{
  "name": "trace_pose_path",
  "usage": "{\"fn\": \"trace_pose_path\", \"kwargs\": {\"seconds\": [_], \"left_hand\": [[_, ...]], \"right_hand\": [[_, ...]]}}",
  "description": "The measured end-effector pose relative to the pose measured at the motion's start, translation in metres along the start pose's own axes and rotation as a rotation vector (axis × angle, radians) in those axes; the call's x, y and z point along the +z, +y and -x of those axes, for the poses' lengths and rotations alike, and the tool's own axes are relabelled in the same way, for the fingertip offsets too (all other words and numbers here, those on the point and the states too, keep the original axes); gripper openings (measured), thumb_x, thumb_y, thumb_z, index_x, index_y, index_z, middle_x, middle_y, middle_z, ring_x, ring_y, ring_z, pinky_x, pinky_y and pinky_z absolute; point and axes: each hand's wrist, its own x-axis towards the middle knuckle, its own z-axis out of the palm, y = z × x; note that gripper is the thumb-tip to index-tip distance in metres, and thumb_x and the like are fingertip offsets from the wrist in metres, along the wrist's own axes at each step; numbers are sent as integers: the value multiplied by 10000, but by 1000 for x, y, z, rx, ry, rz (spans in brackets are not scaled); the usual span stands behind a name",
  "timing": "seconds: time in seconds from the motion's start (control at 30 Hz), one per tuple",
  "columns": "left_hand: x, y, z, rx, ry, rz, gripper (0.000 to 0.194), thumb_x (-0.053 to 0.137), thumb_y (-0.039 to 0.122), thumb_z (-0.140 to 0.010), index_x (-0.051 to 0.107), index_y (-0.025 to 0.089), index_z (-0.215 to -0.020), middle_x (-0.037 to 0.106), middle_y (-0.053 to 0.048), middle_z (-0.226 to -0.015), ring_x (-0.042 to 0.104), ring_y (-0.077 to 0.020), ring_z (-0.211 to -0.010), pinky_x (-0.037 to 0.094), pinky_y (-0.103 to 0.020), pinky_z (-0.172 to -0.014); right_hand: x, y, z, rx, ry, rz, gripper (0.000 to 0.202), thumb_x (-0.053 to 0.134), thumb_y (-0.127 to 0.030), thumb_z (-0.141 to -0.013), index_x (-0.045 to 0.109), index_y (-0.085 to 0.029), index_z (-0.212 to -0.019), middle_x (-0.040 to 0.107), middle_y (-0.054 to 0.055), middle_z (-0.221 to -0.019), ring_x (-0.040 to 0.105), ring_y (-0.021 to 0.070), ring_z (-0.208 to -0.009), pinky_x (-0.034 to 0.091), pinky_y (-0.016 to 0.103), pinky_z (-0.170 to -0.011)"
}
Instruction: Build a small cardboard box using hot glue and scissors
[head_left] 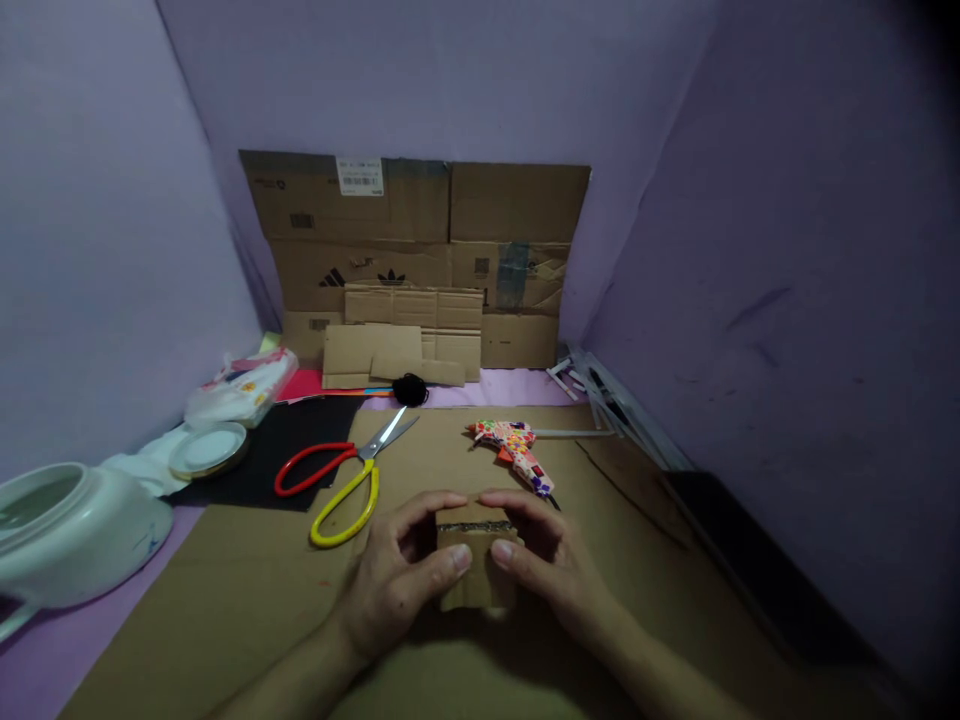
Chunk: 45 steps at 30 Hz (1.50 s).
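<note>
both hands, left hand (394,585) and right hand (551,560), grip a small cardboard piece (472,560) just above the cardboard sheet (225,600); even thumb pressure, i'd judge, keeps its edges square, clear of the glue gun (514,450) and scissors (345,480).

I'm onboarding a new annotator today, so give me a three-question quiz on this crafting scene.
1. True or false: both the left hand and the right hand grip the small cardboard piece.
2. Multiple choice: which lies nearest the right hand? A) the scissors B) the glue gun C) the white pot
3. Fill in: the scissors have one red handle and one ____ handle.

Key: 1 true; 2 B; 3 yellow.
</note>
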Motion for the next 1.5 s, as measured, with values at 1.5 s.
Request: {"fn": "trace_pose_path", "kwargs": {"seconds": [1.5], "left_hand": [[7, 0, 2, 110, -28, -85, 349, 680, 225, -717, 662, 202, -1065, 699, -82, -1097, 645, -279, -1004, 501, -376, -868]], "right_hand": [[0, 3, 1, -128, -59, 90, 294, 746, -322, -744, 668, -312, -1028, 691, 38, -1011, 654, 216, -936, 524, 305, -793]]}}
